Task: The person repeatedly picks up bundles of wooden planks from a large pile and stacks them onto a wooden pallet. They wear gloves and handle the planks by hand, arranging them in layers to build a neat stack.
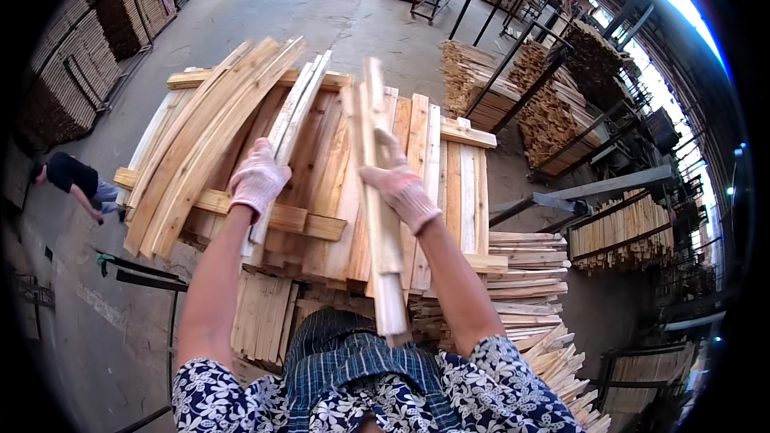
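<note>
My left hand (257,179), in a pale work glove, grips a thin bundle of pale wooden slats (295,108) that point away up the stack. In its own glove, my right hand (399,183) is closed around another bundle of narrow wooden slats (382,224), which runs from the top of the stack down toward my body. Both bundles lie over a tall pile of wooden boards (321,168) laid in crossed layers right in front of me. A fan of longer boards (204,136) rests on the pile's left side.
More stacked slats (521,273) sit low on the right. Metal racks (553,112) full of short wood pieces line the right side. Tall board stacks (88,56) stand at the far left. Another person (76,180) bends over on the concrete floor at left.
</note>
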Tool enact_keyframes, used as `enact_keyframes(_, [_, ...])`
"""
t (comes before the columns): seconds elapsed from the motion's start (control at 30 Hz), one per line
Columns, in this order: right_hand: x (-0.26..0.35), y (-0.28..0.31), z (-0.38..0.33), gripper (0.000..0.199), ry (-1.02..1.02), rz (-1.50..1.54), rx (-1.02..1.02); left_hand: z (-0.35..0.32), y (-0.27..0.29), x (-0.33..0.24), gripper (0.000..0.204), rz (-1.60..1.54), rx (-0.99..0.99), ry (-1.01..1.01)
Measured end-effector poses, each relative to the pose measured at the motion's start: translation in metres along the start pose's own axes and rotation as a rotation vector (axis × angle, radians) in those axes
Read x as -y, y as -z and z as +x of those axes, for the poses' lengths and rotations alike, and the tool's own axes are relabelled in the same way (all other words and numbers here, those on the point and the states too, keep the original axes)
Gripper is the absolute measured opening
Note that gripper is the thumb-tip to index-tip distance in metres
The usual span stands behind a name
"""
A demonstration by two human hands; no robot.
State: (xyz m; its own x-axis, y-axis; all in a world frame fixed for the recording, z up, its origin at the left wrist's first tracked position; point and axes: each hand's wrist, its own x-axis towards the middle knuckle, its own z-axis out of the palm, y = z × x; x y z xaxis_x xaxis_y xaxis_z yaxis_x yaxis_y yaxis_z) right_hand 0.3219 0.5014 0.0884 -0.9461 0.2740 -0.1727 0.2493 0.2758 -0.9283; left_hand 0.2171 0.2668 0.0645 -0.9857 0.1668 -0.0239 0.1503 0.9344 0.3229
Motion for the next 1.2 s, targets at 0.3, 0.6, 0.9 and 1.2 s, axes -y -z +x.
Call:
enact_keyframes(0.3, [-0.053, 0.126, 0.012, 0.081, -0.154, -0.436, -0.321, 0.003, 0.007, -0.014, 0.061, -0.008, 0.085, 0.056])
enact_keyframes(0.6, [-0.166, 0.102, 0.101, 0.079, -0.288, -0.976, -0.084, 0.014, -0.002, -0.028, 0.061, -0.066, 0.094, 0.012])
enact_keyframes(0.9, [-0.131, 0.171, 0.017, 0.081, 0.0, -0.681, -0.155, 0.018, -0.014, 0.006, 0.061, -0.108, 0.039, -0.051])
enact_keyframes(1.2, [-0.183, 0.134, -0.065, 0.065, -0.153, -0.753, -0.26, 0.01, -0.006, 0.004, 0.061, -0.106, 0.085, -0.025])
